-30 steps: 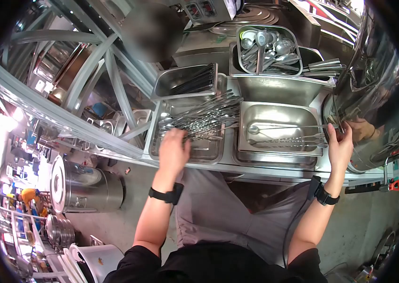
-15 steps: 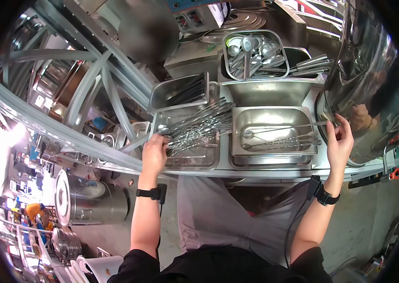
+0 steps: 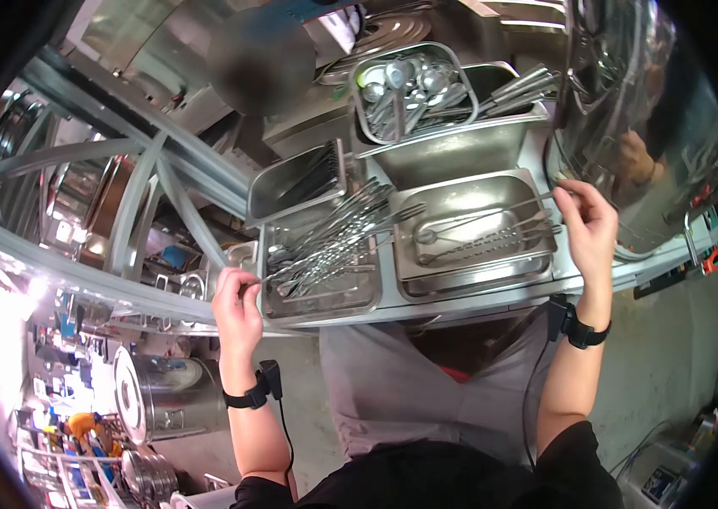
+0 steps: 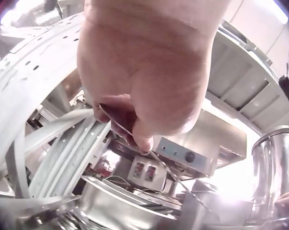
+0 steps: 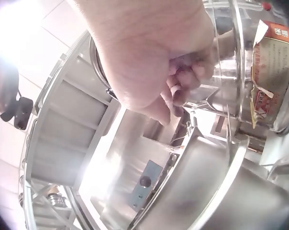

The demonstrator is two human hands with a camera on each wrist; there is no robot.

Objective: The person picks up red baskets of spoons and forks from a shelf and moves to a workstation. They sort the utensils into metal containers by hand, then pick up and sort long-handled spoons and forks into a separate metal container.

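My left hand (image 3: 238, 310), at the left pan's front corner, pinches a long thin bar spoon by one end. Its twisted stem (image 4: 185, 187) runs away from the fingers in the left wrist view. Beside it, a heap of twisted-stem bar spoons (image 3: 325, 246) lies in the shallow left pan (image 3: 359, 301). My right hand (image 3: 588, 225), at the right pan's right side, pinches the handle end of another long bar spoon (image 3: 486, 212); its bowl lies over the right pan (image 3: 537, 250). Several twisted-stem pieces (image 3: 494, 242) lie in that pan below it.
Behind stands a deep container (image 3: 452, 157) with a tray (image 3: 357, 127) of spoons and ladles on top. A small pan (image 3: 261, 199) of black-handled pieces is at the back left. A metal shelf frame (image 3: 121, 297) borders the left, a large steel pot (image 3: 656, 161) the right.
My left hand has moved left and toward me, out of the heap, with a bar spoon in its fingers. My right hand keeps its hold. The head view has turned.
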